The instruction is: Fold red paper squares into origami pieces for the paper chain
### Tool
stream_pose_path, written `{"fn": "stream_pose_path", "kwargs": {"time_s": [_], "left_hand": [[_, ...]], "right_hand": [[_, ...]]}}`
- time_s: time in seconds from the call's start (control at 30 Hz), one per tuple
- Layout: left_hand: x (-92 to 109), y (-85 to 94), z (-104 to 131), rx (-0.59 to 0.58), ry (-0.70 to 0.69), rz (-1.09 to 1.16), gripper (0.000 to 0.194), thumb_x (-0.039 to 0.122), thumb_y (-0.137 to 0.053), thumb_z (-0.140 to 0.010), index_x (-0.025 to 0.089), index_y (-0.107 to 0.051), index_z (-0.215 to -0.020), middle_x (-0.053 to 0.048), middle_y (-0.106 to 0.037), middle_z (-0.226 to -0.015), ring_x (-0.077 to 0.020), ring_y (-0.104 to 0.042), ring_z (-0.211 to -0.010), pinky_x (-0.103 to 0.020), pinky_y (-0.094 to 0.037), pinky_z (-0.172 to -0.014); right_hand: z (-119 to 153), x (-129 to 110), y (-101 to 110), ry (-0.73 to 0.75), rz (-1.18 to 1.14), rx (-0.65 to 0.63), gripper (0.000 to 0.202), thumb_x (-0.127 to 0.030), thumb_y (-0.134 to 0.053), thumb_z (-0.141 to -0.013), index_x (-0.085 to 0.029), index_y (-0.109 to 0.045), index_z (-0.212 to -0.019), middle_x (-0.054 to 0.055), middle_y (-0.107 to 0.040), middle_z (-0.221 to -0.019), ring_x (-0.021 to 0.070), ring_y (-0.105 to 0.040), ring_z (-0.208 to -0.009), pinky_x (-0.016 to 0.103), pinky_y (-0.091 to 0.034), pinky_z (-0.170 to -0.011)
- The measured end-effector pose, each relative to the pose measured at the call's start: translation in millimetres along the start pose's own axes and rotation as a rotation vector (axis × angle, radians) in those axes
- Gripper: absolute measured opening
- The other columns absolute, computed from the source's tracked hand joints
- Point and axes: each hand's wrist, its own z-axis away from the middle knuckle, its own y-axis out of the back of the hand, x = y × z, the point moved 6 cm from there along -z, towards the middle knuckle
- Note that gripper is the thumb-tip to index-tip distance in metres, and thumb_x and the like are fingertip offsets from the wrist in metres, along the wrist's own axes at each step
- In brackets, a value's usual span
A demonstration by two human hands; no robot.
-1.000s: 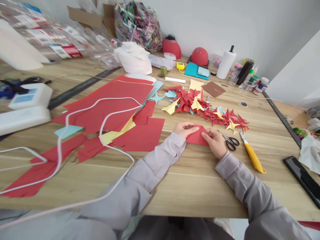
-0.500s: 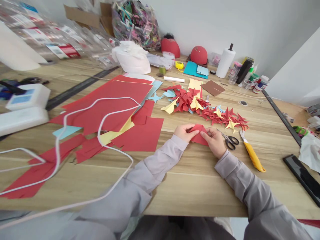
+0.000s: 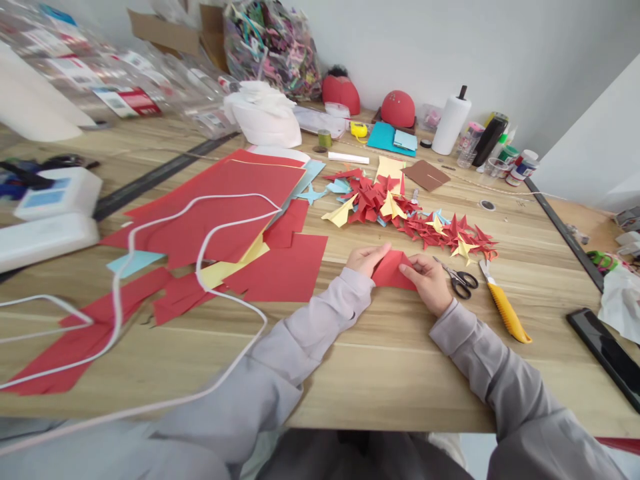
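the small red paper [image 3: 393, 272] is just above the near part of the bench [image 3: 380, 373] or on it, can't tell which, between both hands. right hand [image 3: 419, 275] has it pinched at the right edge, thumb on top. left hand [image 3: 371, 259] is at the left edge, can't tell if it's really gripping. looks like folding to me, so i'd line up the corners first, hold that pinch lightly, then press the crease flat from the middle outward.

A craft workroom, by its wooden table [image 3: 390, 373], red paper sheets [image 3: 260, 177], folded paper stars [image 3: 370, 200], scissors [image 3: 459, 275] and tape measure [image 3: 358, 130].
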Motion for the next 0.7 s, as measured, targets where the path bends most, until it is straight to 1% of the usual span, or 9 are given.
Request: {"fn": "stream_pose_path", "kwargs": {"time_s": [0.07, 0.1, 0.2, 0.3, 0.37, 0.43, 0.5, 0.6, 0.7], "left_hand": [[-4.6, -3.2, -1.7, -0.044, 0.100, 0.103, 0.046, 0.053, -0.077, -0.051, 0.011, -0.071, -0.068, -0.006, -0.070, -0.066, -0.0205, -0.064, -0.065, -0.031, -0.051, -0.067], [-7.7, -5.4, -2.5, -0.075, 0.153, 0.148, 0.046, 0.052, -0.078, -0.050, 0.010, -0.071, -0.070, -0.007, -0.070, -0.068, -0.0207, -0.064, -0.066, -0.031, -0.051, -0.068], [-19.8, -8.4, -4.4, -0.122, 0.322, 0.275, 0.043, 0.050, -0.075, -0.057, 0.009, -0.071, -0.072, -0.010, -0.071, -0.072, -0.0211, -0.066, -0.068, -0.033, -0.052, -0.070], [-26.0, -6.8, -6.4, -0.119, 0.386, 0.328, 0.037, 0.044, -0.075, -0.061, 0.009, -0.070, -0.071, -0.011, -0.071, -0.073, -0.0193, -0.066, -0.067, -0.031, -0.053, -0.070], [-24.7, -6.9, -6.1, -0.146, 0.370, 0.305, 0.036, 0.042, -0.077, -0.058, 0.009, -0.071, -0.072, -0.010, -0.071, -0.071, -0.0186, -0.066, -0.064, -0.030, -0.052, -0.070], [-20.0, -8.7, -4.0, -0.185, 0.326, 0.261, 0.039, 0.044, -0.079, -0.054, 0.010, -0.072, -0.072, -0.008, -0.071, -0.068, -0.0188, -0.065, -0.064, -0.031, -0.051, -0.071], [-12.8, -10.5, -2.0, -0.207, 0.244, 0.195, 0.041, 0.045, -0.081, -0.048, 0.012, -0.073, -0.071, -0.007, -0.072, -0.069, -0.0202, -0.066, -0.070, -0.032, -0.050, -0.076], [-2.5, -10.6, -1.2, -0.186, 0.074, 0.047, 0.041, 0.043, -0.083, -0.042, 0.015, -0.074, -0.070, -0.006, -0.073, -0.077, -0.0229, -0.066, -0.083, -0.035, -0.048, -0.086], [-0.9, -9.7, -2.2, -0.165, -0.036, -0.096, 0.041, 0.042, -0.082, -0.045, 0.015, -0.074, -0.076, -0.008, -0.073, -0.083, -0.0245, -0.065, -0.087, -0.037, -0.048, -0.087]], "right_hand": [[0.4, 0.4, -1.2, 0.006, -0.004, -0.021, 0.021, -0.038, -0.069, -0.068, -0.019, -0.063, -0.070, -0.001, -0.062, -0.063, 0.0113, -0.053, -0.054, 0.024, -0.041, -0.052], [0.5, 0.9, -1.2, 0.005, -0.006, -0.023, 0.020, -0.038, -0.069, -0.068, -0.019, -0.063, -0.070, -0.001, -0.062, -0.063, 0.0113, -0.053, -0.054, 0.024, -0.041, -0.052], [0.5, 2.3, -0.1, 0.002, -0.026, -0.010, 0.020, -0.038, -0.070, -0.067, -0.019, -0.064, -0.070, -0.001, -0.064, -0.064, 0.0119, -0.054, -0.056, 0.024, -0.042, -0.053], [0.3, 2.5, 0.2, -0.002, -0.039, -0.005, 0.020, -0.039, -0.071, -0.066, -0.020, -0.065, -0.071, 0.000, -0.066, -0.067, 0.0128, -0.056, -0.058, 0.025, -0.044, -0.056], [0.1, 2.3, 0.5, -0.002, -0.034, 0.003, 0.022, -0.040, -0.071, -0.066, -0.020, -0.066, -0.071, 0.000, -0.066, -0.067, 0.0132, -0.056, -0.058, 0.025, -0.045, -0.056], [0.1, 2.5, 0.6, -0.005, -0.034, 0.008, 0.023, -0.042, -0.071, -0.065, -0.020, -0.066, -0.071, 0.000, -0.066, -0.066, 0.0134, -0.056, -0.058, 0.026, -0.045, -0.056], [0.2, 2.5, 0.6, -0.003, -0.035, 0.009, 0.024, -0.042, -0.070, -0.066, -0.020, -0.066, -0.072, 0.000, -0.065, -0.066, 0.0134, -0.056, -0.059, 0.026, -0.045, -0.056], [0.5, 1.1, 1.1, 0.027, -0.021, 0.006, 0.022, -0.041, -0.069, -0.068, -0.019, -0.066, -0.072, 0.000, -0.064, -0.065, 0.0131, -0.056, -0.059, 0.025, -0.044, -0.057], [0.7, -0.2, 1.5, 0.048, 0.000, 0.000, 0.021, -0.040, -0.068, -0.070, -0.020, -0.067, -0.073, 0.000, -0.064, -0.066, 0.0132, -0.056, -0.060, 0.026, -0.044, -0.059]]}}
